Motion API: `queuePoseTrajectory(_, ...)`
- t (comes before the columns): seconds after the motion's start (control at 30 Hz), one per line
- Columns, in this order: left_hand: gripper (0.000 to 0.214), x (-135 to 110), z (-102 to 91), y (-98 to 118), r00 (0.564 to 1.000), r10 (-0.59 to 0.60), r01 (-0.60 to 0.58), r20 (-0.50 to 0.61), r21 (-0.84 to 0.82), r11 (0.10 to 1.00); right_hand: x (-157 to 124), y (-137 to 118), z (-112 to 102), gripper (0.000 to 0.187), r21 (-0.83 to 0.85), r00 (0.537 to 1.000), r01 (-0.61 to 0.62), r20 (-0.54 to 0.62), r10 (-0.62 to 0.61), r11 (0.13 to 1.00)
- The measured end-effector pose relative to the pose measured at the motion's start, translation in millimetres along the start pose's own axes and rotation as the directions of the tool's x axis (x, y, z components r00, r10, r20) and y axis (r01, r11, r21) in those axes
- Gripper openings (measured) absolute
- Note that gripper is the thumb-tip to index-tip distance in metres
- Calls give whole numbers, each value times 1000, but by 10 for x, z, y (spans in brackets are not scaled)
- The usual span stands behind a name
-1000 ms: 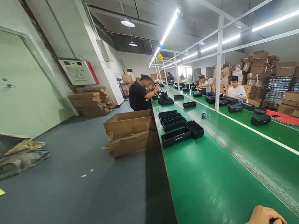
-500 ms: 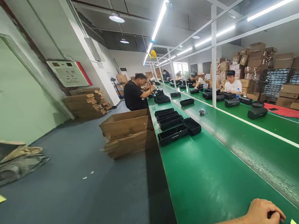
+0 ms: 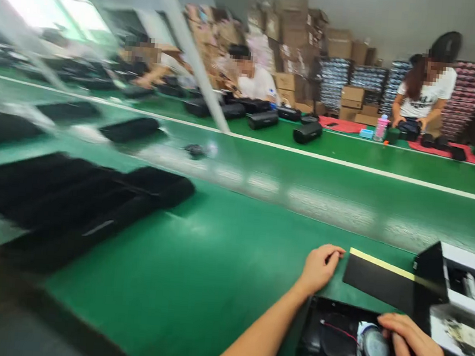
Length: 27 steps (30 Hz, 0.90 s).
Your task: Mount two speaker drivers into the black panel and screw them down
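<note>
On the green bench, a black speaker housing [image 3: 327, 338] lies with its open side up. A round speaker driver [image 3: 374, 347] with a silvery back sits at its right end, and a thin red wire runs from it across the housing. At the driver's upper right edge, the bent fingers of my right hand [image 3: 423, 352] grip its rim. My left hand [image 3: 320, 268] rests on the bench beyond the housing, fingers curled against the thumb; whether something small is inside is hidden. Just right of it lies a flat black sheet [image 3: 377, 282] with a yellow edge strip.
A white-topped box [image 3: 469, 267] with parts stands at the right. Several blurred black housings [image 3: 75, 203] lie at the left. A small dark round part [image 3: 195, 151] sits farther back. Across the bench, people [image 3: 427, 94] work beside more black speakers [image 3: 307, 132].
The view has swung to the right and down. My right hand, the open housing and the speaker driver now show. My left hand keeps its curled shape on the bench.
</note>
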<state>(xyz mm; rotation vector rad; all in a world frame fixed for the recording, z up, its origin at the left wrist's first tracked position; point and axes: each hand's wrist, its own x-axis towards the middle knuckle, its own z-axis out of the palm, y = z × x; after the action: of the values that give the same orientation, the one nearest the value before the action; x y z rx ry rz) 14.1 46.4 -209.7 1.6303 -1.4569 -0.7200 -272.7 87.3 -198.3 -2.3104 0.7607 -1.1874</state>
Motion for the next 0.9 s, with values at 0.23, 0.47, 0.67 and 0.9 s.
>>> queuePoseTrajectory(0.23,39,56,-30,-44,999,44,-44,9,17,999,191,-285,-3,30,75,998,-58,6,57,996)
queuePoseTrajectory(0.47,42,128,-42,-100,997,78,-78,10,35,996,318,-363,-48,30,130,996,-74,-31,79,989)
queuePoseTrajectory(0.67,43,118,-66,-65,990,132,-135,47,66,989,316,-351,-33,28,136,995,-97,-16,100,986)
queuePoseTrajectory(0.9,41,134,-81,-47,922,327,-347,207,73,935,322,-361,-61,31,176,966,-148,-185,181,973)
